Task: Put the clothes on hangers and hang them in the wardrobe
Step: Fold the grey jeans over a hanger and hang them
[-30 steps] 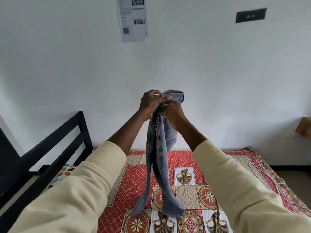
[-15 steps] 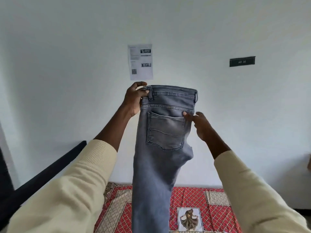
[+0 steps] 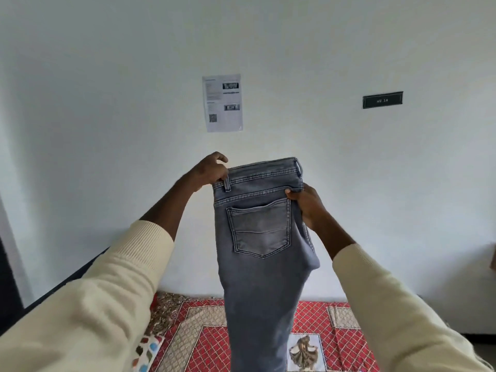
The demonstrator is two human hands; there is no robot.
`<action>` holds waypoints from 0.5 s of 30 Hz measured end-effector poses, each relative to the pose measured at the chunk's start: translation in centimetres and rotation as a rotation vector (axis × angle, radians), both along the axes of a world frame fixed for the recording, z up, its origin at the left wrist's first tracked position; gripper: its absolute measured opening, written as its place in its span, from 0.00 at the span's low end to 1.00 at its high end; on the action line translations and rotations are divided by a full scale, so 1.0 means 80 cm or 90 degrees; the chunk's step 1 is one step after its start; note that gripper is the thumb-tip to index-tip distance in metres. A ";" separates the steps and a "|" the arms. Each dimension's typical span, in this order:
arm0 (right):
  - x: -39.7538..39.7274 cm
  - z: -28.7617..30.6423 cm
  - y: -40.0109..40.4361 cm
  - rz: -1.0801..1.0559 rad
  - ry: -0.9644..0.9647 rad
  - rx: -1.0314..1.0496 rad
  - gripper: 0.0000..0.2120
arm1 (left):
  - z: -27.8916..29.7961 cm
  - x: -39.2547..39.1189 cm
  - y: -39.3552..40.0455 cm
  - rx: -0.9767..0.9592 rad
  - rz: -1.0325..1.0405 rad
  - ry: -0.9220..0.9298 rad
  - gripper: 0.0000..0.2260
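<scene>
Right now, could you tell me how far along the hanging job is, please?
Nothing looks done: no hanger or wardrobe is in view. In hand: the grey jeans, folded lengthwise, held up by the waistband, with the left hand pinching one end and the right hand gripping the other, above the patterned bedspread. Left: hanger, then wardrobe.

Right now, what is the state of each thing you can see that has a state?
jeans: held up by the waistband, folded lengthwise, hanging down, not on a hanger
left hand: grips the waistband's left end
right hand: grips the waistband's right edge
paper sheet: stuck flat on the wall
</scene>
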State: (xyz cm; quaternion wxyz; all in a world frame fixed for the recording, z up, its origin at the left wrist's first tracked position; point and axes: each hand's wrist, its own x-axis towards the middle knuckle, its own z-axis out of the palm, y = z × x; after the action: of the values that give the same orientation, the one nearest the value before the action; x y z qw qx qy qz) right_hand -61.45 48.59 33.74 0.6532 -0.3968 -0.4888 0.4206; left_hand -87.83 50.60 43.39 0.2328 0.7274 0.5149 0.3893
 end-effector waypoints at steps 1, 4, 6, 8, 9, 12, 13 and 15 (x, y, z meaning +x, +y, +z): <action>-0.004 -0.003 0.000 0.011 -0.003 0.000 0.11 | 0.001 -0.001 -0.004 -0.018 -0.012 0.083 0.18; -0.023 -0.005 -0.001 0.040 -0.032 0.010 0.11 | 0.005 0.015 -0.020 -0.097 -0.066 0.335 0.38; -0.031 -0.003 -0.005 0.065 -0.047 0.013 0.10 | -0.003 0.028 -0.023 -0.065 -0.057 0.400 0.44; -0.031 -0.001 -0.013 0.103 -0.063 0.019 0.10 | -0.016 0.038 -0.016 -0.003 -0.064 0.312 0.37; -0.029 0.001 -0.018 0.117 -0.079 0.020 0.11 | -0.021 0.043 -0.013 0.009 -0.092 0.254 0.34; -0.016 0.001 -0.030 0.121 -0.128 0.009 0.12 | -0.027 0.065 -0.014 -0.052 -0.186 0.160 0.25; -0.005 -0.005 -0.035 0.115 -0.126 0.001 0.12 | -0.032 0.078 -0.015 -0.066 -0.204 0.152 0.22; 0.017 -0.014 -0.037 0.098 -0.143 -0.004 0.15 | -0.034 0.095 -0.018 -0.041 -0.207 0.136 0.17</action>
State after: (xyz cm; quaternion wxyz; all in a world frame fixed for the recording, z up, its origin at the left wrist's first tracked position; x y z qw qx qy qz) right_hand -60.11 45.59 32.61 0.5587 -0.4050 -0.5865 0.4240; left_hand -80.21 49.16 40.67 0.2598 0.8302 0.4249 0.2506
